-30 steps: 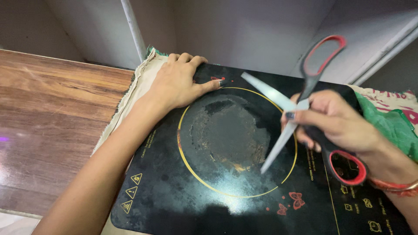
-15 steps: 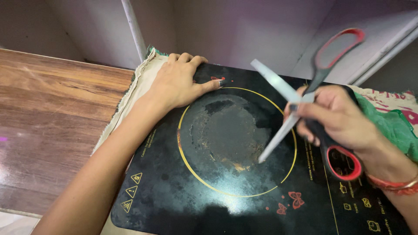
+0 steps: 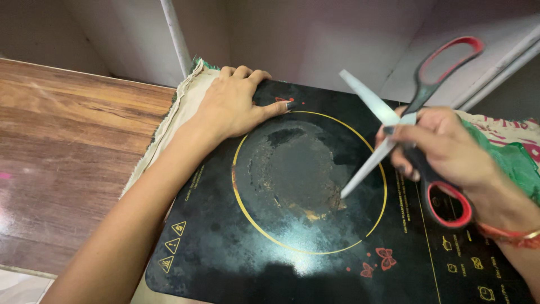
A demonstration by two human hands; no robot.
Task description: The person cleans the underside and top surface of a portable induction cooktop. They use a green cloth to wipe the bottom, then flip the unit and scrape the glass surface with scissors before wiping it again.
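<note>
The right hand (image 3: 444, 149) has its fingers closed around open scissors (image 3: 394, 121), one blade tip touching the crusted ring at 3 o'clock on the black cooktop (image 3: 304, 225). A slip could scratch the glass. The left hand (image 3: 233, 104), fingers spread flat and holding nothing, presses the cooktop's 11 o'clock corner.

Brightness: moderate, soft indoor light with a faint purple cast on the wall behind.
Light source: from above, judging by the reflection.
Glare: a pale, hazy patch on the glossy black cooktop (image 3: 315, 247) near its front edge; a weak sheen on the wooden worktop (image 3: 73, 146) at far left.
Shadows: soft and short beneath the left hand (image 3: 233, 107) and the scissors (image 3: 405, 124).
Sharpness: centre crisp, printed symbols legible.
Blur: slight softness on the right hand (image 3: 444, 149) and upper scissor handle.
Edges: mild wide-angle stretch at the corners.
</note>
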